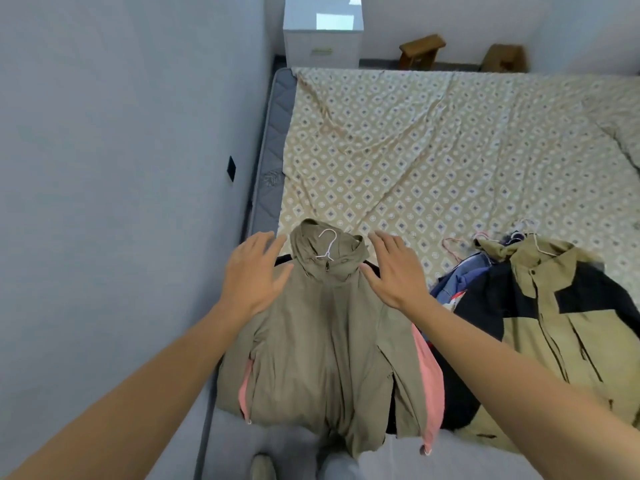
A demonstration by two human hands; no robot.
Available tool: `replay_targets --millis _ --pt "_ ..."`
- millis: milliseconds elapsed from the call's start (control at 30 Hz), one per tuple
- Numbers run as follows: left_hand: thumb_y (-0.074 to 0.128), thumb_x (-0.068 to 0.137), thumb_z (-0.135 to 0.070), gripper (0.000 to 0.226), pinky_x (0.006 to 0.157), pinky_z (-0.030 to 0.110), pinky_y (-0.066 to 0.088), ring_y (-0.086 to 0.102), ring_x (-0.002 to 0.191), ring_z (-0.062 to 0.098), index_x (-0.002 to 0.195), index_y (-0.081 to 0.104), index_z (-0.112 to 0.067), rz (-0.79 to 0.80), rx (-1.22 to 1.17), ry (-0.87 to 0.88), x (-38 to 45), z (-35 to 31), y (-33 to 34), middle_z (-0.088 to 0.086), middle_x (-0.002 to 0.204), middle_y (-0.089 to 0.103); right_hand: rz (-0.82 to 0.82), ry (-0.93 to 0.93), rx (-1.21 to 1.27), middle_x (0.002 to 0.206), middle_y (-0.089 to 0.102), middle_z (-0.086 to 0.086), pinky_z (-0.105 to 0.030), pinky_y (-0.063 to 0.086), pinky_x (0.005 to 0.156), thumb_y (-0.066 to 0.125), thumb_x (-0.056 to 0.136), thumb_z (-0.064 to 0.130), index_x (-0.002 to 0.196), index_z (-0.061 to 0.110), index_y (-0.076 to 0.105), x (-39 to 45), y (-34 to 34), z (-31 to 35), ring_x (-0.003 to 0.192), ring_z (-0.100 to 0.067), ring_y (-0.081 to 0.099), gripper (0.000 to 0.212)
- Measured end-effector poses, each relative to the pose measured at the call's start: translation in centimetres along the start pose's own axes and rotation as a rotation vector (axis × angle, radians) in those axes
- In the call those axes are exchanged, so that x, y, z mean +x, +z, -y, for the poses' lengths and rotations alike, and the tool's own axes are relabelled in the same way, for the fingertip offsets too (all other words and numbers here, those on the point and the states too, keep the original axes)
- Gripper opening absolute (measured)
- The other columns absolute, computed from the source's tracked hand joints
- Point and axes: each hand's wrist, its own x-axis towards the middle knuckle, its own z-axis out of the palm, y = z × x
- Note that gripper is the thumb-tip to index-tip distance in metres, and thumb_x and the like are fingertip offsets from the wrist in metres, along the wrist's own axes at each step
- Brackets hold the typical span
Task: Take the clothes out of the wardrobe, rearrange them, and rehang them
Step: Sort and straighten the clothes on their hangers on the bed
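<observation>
An olive hooded jacket [325, 344] lies flat on the near left part of the bed, on a white hanger [327, 244] whose hook pokes out at the hood. A pink garment [429, 382] shows under it at both sides. My left hand [254, 277] is spread over the jacket's left shoulder, fingers straight. Over the right shoulder my right hand [394, 271] lies the same way. Whether the palms touch the cloth is unclear. To the right is a pile of clothes topped by a tan and black jacket [554, 317] on a hanger.
The bed [450, 143] carries a patterned beige sheet, with the grey mattress edge [273, 140] against the left wall. A pink hanger [453, 249] lies by the pile. A white nightstand [322, 32] and two wooden stools [420, 50] stand beyond the bed.
</observation>
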Motion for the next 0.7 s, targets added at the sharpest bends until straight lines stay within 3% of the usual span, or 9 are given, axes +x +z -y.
replay_targets --millis 133,333,467,700 --pt "0.037 0.098 -0.06 0.068 0.117 0.051 0.037 0.04 0.144 0.029 0.153 0.047 -0.022 0.005 0.011 0.1 -1.1 -2.6 -3.1 0.007 0.151 0.049 -0.084 -0.016 -0.048 0.158 0.043 -0.008 -0.047 0.045 0.105 0.044 0.1 0.052 0.155 0.014 0.038 -4.1 -4.0 2.1 0.139 -0.028 0.043 0.067" --pt "0.037 0.1 -0.059 0.067 0.117 0.048 0.036 0.037 0.147 0.026 0.157 0.04 -0.023 0.002 -0.049 0.25 -3.4 -7.4 -6.7 0.003 0.157 0.043 -0.193 0.059 -0.129 0.155 0.044 -0.008 -0.047 0.045 0.106 0.05 0.101 0.048 0.151 0.012 0.042 -13.2 -7.9 4.0 0.137 -0.028 0.044 0.062" --pt "0.031 0.101 -0.062 0.071 0.121 0.047 0.03 0.031 0.151 0.027 0.16 0.036 -0.023 0.026 -0.082 0.376 -5.4 -11.8 -7.6 0.004 0.164 0.037 -0.236 0.21 -0.147 0.154 0.047 -0.009 -0.044 0.046 0.106 0.049 0.099 0.049 0.151 0.011 0.044 -20.6 -9.5 3.7 0.138 -0.028 0.046 0.065" --pt "0.034 0.097 -0.063 0.072 0.117 0.049 0.038 0.038 0.148 0.028 0.157 0.043 -0.022 0.049 -0.091 0.557 -8.5 -22.7 -7.4 0.006 0.16 0.043 -0.29 0.465 -0.152 0.159 0.044 -0.01 -0.043 0.036 0.12 0.041 0.098 0.055 0.158 0.011 0.04 -33.0 -12.6 -1.0 0.145 -0.027 0.042 0.073"
